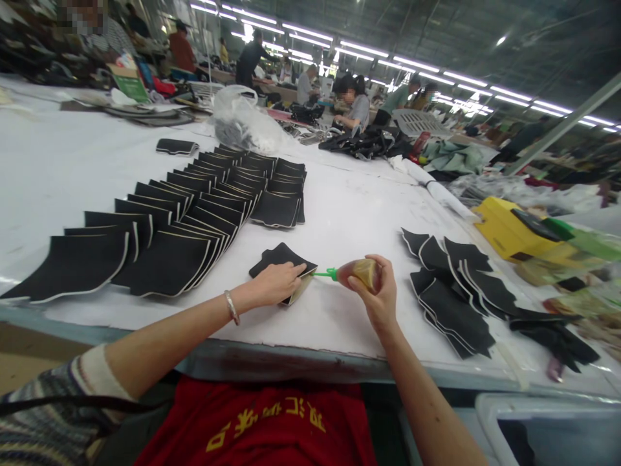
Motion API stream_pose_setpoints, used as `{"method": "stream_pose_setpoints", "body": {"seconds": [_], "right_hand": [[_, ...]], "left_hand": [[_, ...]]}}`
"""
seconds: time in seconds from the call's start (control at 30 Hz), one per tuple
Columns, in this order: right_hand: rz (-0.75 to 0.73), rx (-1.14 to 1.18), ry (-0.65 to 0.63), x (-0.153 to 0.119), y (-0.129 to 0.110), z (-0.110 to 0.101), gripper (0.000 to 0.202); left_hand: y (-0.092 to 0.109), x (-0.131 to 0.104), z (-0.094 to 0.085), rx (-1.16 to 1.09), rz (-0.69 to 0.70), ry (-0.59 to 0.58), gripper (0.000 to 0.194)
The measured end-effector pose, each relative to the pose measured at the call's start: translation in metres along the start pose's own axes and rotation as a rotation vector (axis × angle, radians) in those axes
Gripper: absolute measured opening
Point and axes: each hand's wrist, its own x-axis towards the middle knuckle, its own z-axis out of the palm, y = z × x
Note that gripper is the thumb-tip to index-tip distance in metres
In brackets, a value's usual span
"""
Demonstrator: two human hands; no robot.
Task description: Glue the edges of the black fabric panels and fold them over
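My left hand (279, 283) rests on a black leather-like piece (276, 255), its fingers holding the piece near its right corner. The piece's pale underside shows below the fingers; whether the thumb is under it is hidden. In my right hand (381, 294) is a soft squeeze bottle (356, 273) of amber liquid, tipped on its side. Its green nozzle (325, 272) points left, with the tip at the piece's right corner. To the left, overlapping rows of similar black pieces (169, 255) fan across the white table (349, 220).
A looser pile of black pieces (451, 285) lies at the right. Beyond it stand a yellow box (514, 226) and plastic bags. A clear plastic bag (242, 120) sits behind the rows. Below the right table edge is a pale bin (548, 404). Other people work farther back.
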Motion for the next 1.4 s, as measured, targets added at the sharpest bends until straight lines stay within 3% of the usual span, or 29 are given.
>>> {"method": "stream_pose_setpoints", "body": {"seconds": [0.17,0.27,0.4,0.5,0.57,0.67,0.73,0.83,0.93,1.0,1.07,1.13,1.23,1.4], "right_hand": [[-0.035,-0.051,0.044,0.004,0.002,-0.002,0.052],[0.055,0.035,0.020,-0.004,-0.001,0.001,0.050],[0.443,0.503,-0.018,-0.015,-0.007,0.007,0.040],[0.687,0.884,0.095,-0.012,-0.008,0.004,0.033],[0.755,1.083,0.178,-0.005,-0.006,-0.003,0.028],[0.801,1.310,0.192,0.004,-0.002,-0.018,0.032],[0.801,1.433,0.147,0.008,0.003,-0.028,0.041],[0.728,1.588,0.097,0.012,0.011,-0.042,0.057],[0.633,1.694,0.090,0.015,0.019,-0.054,0.070],[0.582,1.737,0.098,0.017,0.024,-0.061,0.076],[0.551,1.760,0.111,0.017,0.027,-0.067,0.079],[0.534,1.766,0.125,0.017,0.028,-0.071,0.083],[0.500,1.766,0.124,0.015,0.027,-0.074,0.085],[0.414,1.828,0.114,0.012,0.023,-0.079,0.081]], "left_hand": [[-0.002,0.003,0.003,-0.005,0.008,0.004,0.052],[-0.002,0.002,0.002,-0.022,-0.005,0.007,0.052],[-0.002,0.002,-0.001,-0.081,-0.028,-0.015,0.053],[-0.005,0.001,-0.004,-0.194,-0.015,-0.004,0.053],[-0.008,-0.002,-0.005,-0.246,-0.050,0.066,0.050],[-0.019,-0.008,-0.003,-0.148,-0.298,0.281,0.045],[-0.030,-0.009,-0.001,-0.067,-0.456,0.353,0.044],[-0.048,-0.005,-0.002,-0.210,-0.528,0.309,0.038],[-0.058,-0.001,-0.011,-0.714,-0.556,0.230,0.016],[-0.058,0.001,-0.019,-1.124,-0.571,0.211,0.015],[-0.056,0.006,-0.027,-1.479,-0.597,0.314,0.014],[-0.053,0.016,-0.033,-1.685,-0.625,0.487,0.014],[-0.053,0.038,-0.038,-1.772,-0.670,0.672,0.021],[-0.060,0.068,-0.033,-1.772,-0.767,0.820,0.027]]}}
